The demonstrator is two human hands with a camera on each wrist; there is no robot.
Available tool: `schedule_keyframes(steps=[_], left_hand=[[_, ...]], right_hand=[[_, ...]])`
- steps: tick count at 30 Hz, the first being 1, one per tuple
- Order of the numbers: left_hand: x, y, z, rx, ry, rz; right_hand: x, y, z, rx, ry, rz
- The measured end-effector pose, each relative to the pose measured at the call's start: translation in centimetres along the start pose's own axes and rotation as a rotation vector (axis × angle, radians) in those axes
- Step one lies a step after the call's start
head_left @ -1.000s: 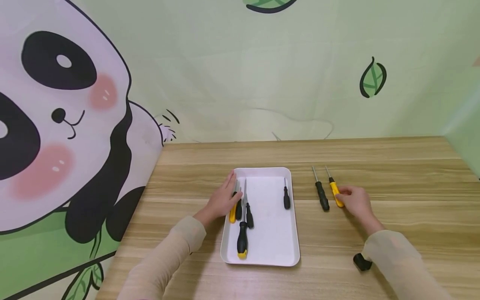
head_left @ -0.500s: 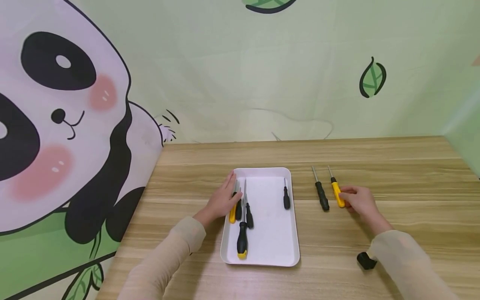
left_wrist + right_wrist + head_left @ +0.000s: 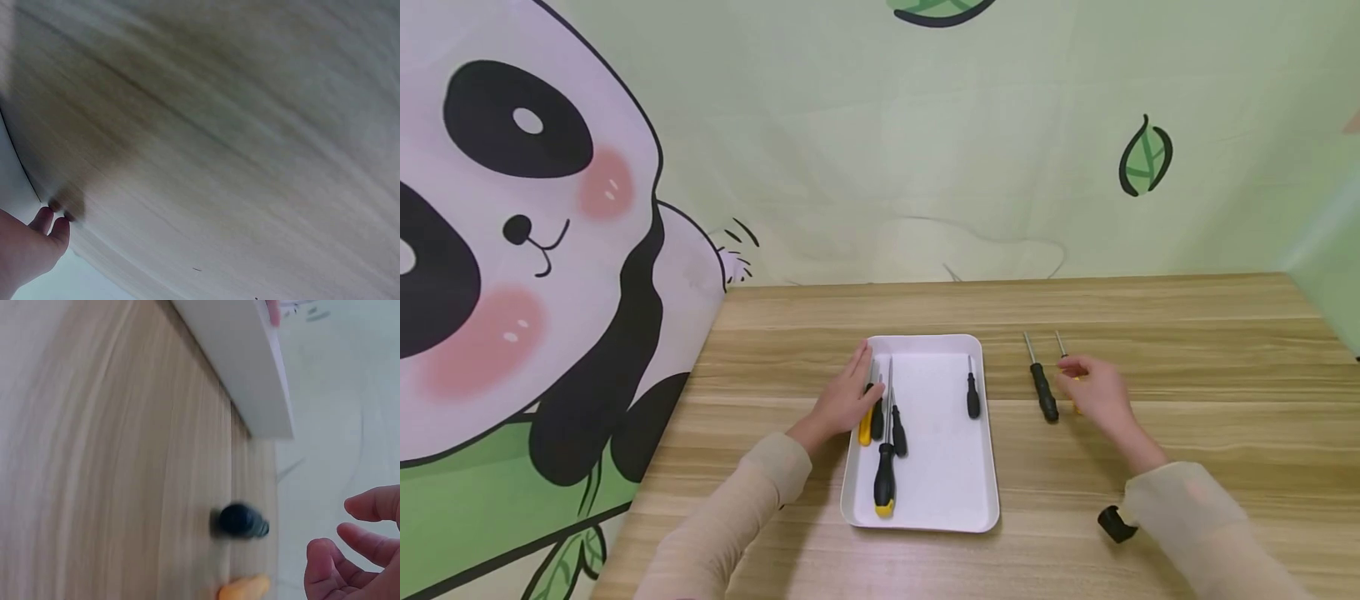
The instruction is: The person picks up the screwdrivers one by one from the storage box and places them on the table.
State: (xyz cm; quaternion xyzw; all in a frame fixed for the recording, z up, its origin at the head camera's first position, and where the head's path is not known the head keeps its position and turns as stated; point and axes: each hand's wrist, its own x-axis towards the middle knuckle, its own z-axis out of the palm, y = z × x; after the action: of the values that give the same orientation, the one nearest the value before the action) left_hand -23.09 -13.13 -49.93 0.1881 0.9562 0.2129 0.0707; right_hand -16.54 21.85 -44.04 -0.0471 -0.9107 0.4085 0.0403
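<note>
In the head view my left hand (image 3: 841, 404) rests on the left rim of a white tray (image 3: 943, 475), its fingers fairly straight. Beside the thumb lie a yellow-handled screwdriver (image 3: 866, 427) and several black-handled ones, including a large black screwdriver (image 3: 885, 479) with a yellow end. My right hand (image 3: 1101, 396) hovers over a yellow screwdriver (image 3: 1061, 343) on the table, hiding most of its handle. Fingers and thumb stand apart with nothing between them in the right wrist view, above the yellow handle (image 3: 244, 587). Just left of it lies a black screwdriver (image 3: 1043, 392).
A small black screwdriver (image 3: 973, 396) lies near the tray's right wall. Under the right sleeve is a black object (image 3: 1117, 524), its kind unclear. A wood-grain table (image 3: 1247, 375) bears everything, and a panda-print cloth (image 3: 850, 150) hangs behind.
My right hand shifted the yellow screwdriver slightly right, then let go and rose a little, moving left over it. The left hand and the tray stayed put.
</note>
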Motion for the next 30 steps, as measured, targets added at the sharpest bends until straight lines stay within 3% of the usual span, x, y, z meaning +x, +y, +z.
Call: schedule_keyframes(steps=[6,16,23,30], left_hand=[[0.0,0.1,-0.1,0.007,-0.007,-0.010],[0.0,0.2,-0.2,0.004,-0.007,-0.019],[0.0,0.1,-0.1,0.004,-0.007,-0.016],[-0.1,0.2,-0.2,0.005,-0.012,-0.015]], right_hand=[[-0.7,-1.8,1.2,-0.051,-0.060,-0.080],[-1.4,-3.5,4.1,-0.240,-0.079,-0.270],[-2.0,-4.6,6.4,-0.527,-0.080,-0.447],[-2.8,-5.5,8.2,-0.744,-0.203,-0.456]])
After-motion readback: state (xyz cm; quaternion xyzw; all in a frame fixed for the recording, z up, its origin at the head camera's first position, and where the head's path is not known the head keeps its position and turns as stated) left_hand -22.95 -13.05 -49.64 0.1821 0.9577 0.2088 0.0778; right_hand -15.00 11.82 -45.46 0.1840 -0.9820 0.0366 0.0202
